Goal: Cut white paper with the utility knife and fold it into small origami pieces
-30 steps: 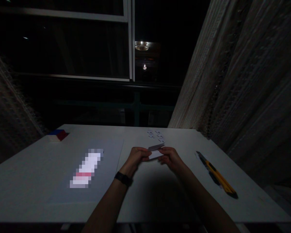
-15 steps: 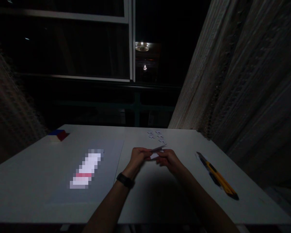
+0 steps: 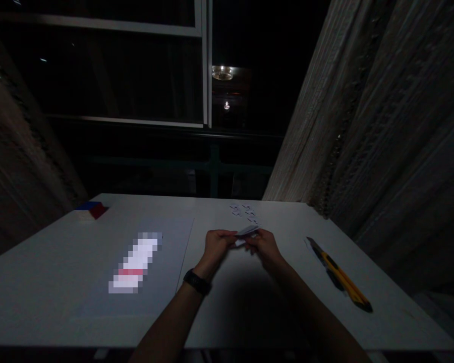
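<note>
A small folded piece of white paper (image 3: 247, 230) is held between my two hands, above the white table (image 3: 227, 312). My left hand (image 3: 217, 246), with a dark band on its wrist, pinches the paper's left side. On the other side, my right hand (image 3: 264, 244) grips it with thumb and fingers. One flap of the paper stands tilted upward, and a paler part shows below it between the fingers. Just beyond the hands lie several small paper pieces (image 3: 242, 210) with dark marks. The fingertips are partly hidden behind the paper.
A yellow utility knife (image 3: 339, 276) lies on the right with its blade out. To the left is a large white sheet (image 3: 170, 282) with a blurred bright item (image 3: 136, 259) on it. A blue, red and white block (image 3: 90, 210) sits at the far left corner. Curtains (image 3: 306, 111) flank the dark window.
The upper flap of the folded paper has changed its tilt, and my right-hand fingers have shifted on it. Both hands stay in nearly the same place. The things on the table have not moved.
</note>
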A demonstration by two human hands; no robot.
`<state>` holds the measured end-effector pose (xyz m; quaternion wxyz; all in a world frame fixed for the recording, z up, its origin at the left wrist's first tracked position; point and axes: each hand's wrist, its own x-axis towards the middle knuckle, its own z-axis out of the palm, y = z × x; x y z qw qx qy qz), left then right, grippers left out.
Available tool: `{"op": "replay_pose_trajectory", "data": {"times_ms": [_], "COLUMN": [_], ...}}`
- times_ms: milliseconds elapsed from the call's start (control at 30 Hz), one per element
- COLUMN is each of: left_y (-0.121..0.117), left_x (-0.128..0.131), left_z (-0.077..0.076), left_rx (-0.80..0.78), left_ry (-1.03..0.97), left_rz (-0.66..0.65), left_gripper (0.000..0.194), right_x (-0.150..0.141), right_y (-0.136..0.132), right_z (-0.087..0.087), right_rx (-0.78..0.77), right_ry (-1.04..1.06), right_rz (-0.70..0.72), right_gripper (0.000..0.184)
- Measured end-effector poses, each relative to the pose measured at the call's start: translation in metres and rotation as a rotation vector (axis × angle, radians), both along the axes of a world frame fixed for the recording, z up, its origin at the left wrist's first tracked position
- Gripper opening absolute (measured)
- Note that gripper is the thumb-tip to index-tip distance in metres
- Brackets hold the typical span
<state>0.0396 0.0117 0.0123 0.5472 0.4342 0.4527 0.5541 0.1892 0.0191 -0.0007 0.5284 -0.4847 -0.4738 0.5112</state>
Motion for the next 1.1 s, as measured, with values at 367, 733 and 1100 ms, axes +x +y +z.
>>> {"op": "replay_pose_trajectory", "data": {"times_ms": [367, 733, 1100], "left_y": [0.002, -0.003, -0.001], "left_x": [0.002, 0.004, 0.003], "left_z": [-0.007, -0.003, -0.007], "left_rx": [0.062, 0.043, 0.001], "left_ry": [0.067, -0.003, -0.078], "left_rz": [0.082, 0.108, 0.033], "left_gripper": [0.018, 0.015, 0.018], "right_x": [-0.016, -0.022, -0.019], "right_y": [-0.007, -0.012, -0.008], "right_z": [-0.005, -0.006, -0.004], "right_rx": [0.028, 0.070, 0.039], "right_ry": [0.110, 0.181, 0.152], "right_rz": [0.077, -0.012, 0.009], "right_gripper": [0.050, 0.065, 0.046]}}
